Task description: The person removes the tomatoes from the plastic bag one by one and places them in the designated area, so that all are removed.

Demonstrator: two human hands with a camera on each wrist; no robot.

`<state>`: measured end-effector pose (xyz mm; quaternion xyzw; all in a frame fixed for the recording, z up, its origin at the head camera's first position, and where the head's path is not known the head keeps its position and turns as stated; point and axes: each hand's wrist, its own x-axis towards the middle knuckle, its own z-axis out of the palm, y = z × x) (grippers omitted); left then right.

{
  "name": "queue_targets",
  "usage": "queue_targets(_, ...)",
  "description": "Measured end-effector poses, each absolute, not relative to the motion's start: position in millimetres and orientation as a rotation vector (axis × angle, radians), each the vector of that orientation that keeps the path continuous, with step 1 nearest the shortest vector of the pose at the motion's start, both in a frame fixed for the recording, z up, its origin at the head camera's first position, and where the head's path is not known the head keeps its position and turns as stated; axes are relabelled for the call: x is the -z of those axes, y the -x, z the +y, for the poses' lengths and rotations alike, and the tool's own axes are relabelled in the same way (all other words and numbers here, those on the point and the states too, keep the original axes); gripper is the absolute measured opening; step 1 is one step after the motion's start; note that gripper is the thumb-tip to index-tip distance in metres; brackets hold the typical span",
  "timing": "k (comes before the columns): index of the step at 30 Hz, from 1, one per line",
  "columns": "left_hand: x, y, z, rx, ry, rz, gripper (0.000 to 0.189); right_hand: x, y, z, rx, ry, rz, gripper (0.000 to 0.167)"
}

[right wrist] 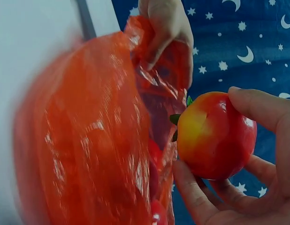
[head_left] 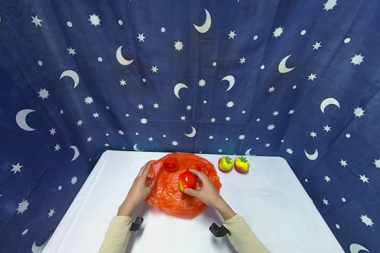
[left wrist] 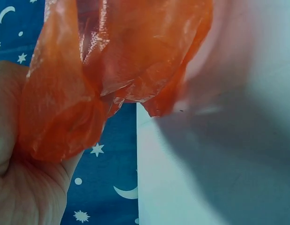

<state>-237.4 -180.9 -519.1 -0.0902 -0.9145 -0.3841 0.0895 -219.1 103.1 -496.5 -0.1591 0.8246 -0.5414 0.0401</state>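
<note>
A crinkled, see-through orange-red plastic bag [head_left: 174,207] lies on the table with its mouth facing up. My left hand [head_left: 139,189] grips its left rim, thumb and fingers on the film; the right wrist view shows this hand [right wrist: 166,28] too. Over the bag's opening, my right hand [head_left: 207,189] holds a glossy red-and-yellow tomato [right wrist: 215,136] between thumb and fingers, its green leafy top toward the bag. Red round fruits [head_left: 171,164] show inside the bag, partly hidden by film. In the left wrist view, bag film [left wrist: 65,112] covers part of the left hand.
Two more yellow-red tomatoes, one [head_left: 225,163] beside the other [head_left: 241,164], sit near the back edge, right of the bag. A white cloth covers the table [head_left: 291,211]. Behind it hangs a dark blue curtain [head_left: 164,70] with moons and stars.
</note>
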Motion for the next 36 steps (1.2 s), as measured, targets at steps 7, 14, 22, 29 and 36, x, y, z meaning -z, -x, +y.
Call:
queue_targets(7,521,238,-184,1.117,0.287,-2.731,0.093,500,223,116,1.712,0.408,2.526,0.068)
queue_targets(14,523,236,-184,1.112,0.278,-2.727,0.091,507,223,124,1.728,0.318,2.505,0.067)
queue_targets(22,522,237,-184,1.120,0.277,-2.713,0.093,498,222,131,1.787,0.362,2.503,0.073)
queue_targets(29,520,238,-183,1.118,0.260,-2.721,0.093,484,216,138,1.767,0.354,2.549,0.069)
queue_targets(36,523,237,-183,1.113,0.258,-2.734,0.092,503,225,154,1.838,0.282,2.538,0.069)
